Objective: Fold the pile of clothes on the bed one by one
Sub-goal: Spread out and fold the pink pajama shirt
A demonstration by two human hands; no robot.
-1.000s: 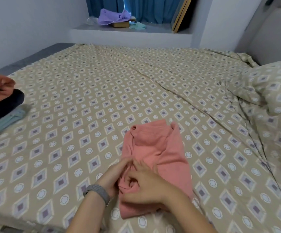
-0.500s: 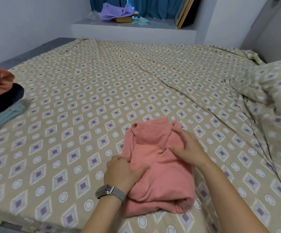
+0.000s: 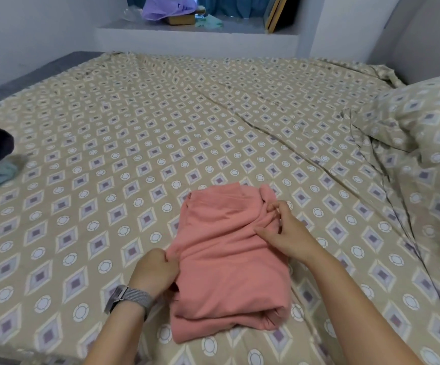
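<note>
We are gripping the folded pink garment [image 3: 229,259] near the bed's [image 3: 160,127] near edge: our left hand [image 3: 154,271] is clutching its left edge, our right hand [image 3: 286,230] pinching its far-right fold. Open sheet is stretching far and left.

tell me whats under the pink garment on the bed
The folded pink garment lies on the patterned bedsheet, which shows all around it. The left hand's fingers tuck under its left edge; anything else beneath is covered.
</note>
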